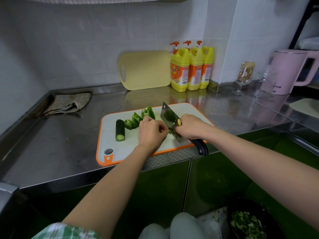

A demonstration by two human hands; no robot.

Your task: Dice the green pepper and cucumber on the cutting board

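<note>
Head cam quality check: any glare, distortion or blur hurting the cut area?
Head view: fisheye bows the counter edge and wall tiles; the steel mirrors the yellow bottles; the cleaver blade reflects green; the pepper piece pinched by the left hand is tiny, half hidden; the right hand gripping the cleaver is sharp; below the counter is dark.

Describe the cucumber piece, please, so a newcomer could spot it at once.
Find the orange-rimmed cutting board on the steel counter. The cucumber piece lies on its left part, beside the green pepper pieces. It alone is a dark, bumpy cylinder with a pale cut end.
</note>
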